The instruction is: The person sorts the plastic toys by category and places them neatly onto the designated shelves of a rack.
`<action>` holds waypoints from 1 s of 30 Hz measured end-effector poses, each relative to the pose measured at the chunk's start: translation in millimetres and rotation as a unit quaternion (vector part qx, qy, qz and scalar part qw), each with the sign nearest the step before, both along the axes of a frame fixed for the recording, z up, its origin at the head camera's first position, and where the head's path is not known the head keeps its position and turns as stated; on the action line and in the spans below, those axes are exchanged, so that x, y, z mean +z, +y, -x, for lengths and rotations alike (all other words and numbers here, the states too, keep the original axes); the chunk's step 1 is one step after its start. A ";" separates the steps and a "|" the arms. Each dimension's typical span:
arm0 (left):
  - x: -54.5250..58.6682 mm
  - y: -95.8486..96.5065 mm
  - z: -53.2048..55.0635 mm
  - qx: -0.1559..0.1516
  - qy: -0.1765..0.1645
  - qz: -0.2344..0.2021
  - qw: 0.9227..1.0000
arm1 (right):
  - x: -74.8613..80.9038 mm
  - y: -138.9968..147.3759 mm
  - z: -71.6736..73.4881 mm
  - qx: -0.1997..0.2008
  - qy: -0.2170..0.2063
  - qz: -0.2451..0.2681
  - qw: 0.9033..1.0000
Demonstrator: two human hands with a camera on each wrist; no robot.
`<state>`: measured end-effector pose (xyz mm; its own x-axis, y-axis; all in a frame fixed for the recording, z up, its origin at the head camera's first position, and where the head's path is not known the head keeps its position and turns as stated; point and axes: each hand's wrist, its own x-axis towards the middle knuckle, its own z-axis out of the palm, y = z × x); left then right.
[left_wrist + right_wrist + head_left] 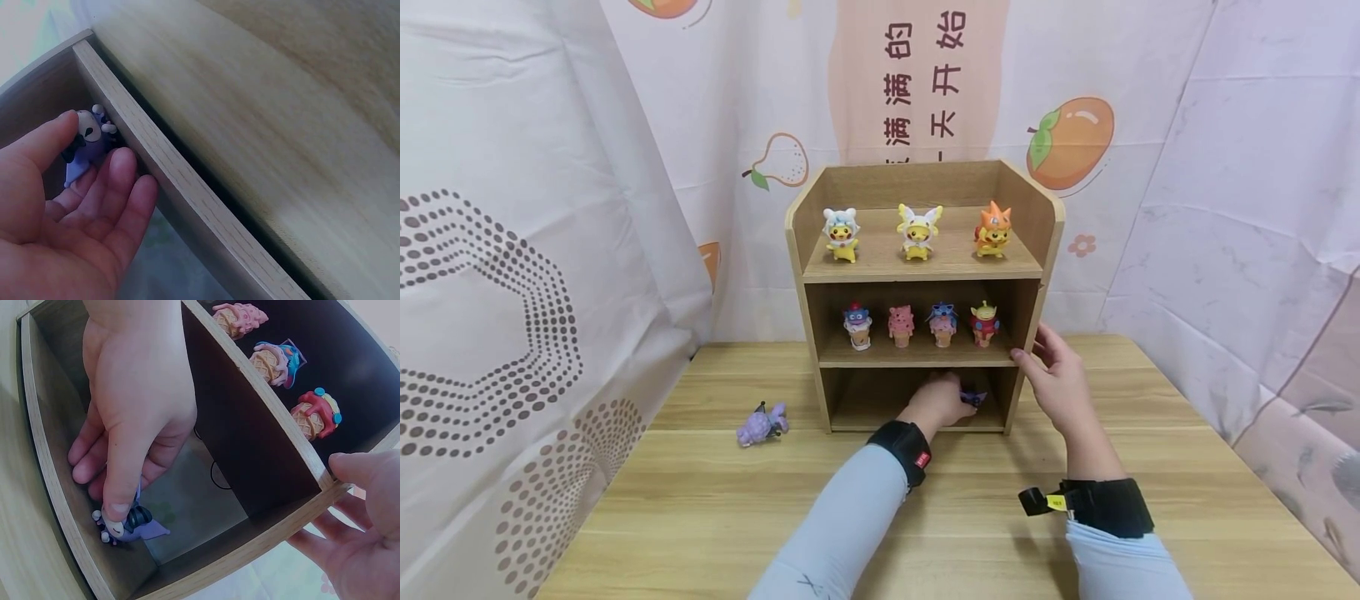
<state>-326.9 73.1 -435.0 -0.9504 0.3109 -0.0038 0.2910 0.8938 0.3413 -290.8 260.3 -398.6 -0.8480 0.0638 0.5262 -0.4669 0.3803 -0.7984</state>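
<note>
In the lowest compartment of a small wooden shelf (925,273), my left hand (936,402) pinches a purple figurine (973,397) near the right wall. The figurine (94,149) has a white face patch, dark parts and small white knobs; my left thumb rests on it, with fingers on its other side. In the right wrist view the figurine (150,534) is low, by the compartment floor. My right hand (1058,379) holds the shelf's right side panel, thumb at the front edge and fingers outside. Another purple figurine (762,423) lies on the table left of the shelf.
Several ice-cream-cone figurines (901,326) line the middle shelf. On top stand three yellow figurines with costume hoods, one of them the orange-hooded figurine (994,231). The wooden table (700,517) extends around the shelf, and a printed curtain (737,100) hangs behind.
</note>
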 end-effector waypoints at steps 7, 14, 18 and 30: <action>4.7 -7.3 0.8 -0.012 -0.018 -0.016 1.000 | 0.5 -0.2 -0.4 0.013 0.008 0.012 1.000; 13.5 -18.8 -2.6 -0.037 -0.015 -0.030 0.999 | 1.2 0.1 -1.5 0.012 0.000 0.017 1.000; 19.2 -26.8 -8.5 -0.053 -0.020 -0.032 0.998 | -1.1 1.2 1.5 0.010 -0.001 0.015 1.000; 34.0 -57.1 -31.1 -0.113 -0.006 0.011 0.993 | -0.3 0.6 1.2 0.007 -0.003 0.012 1.000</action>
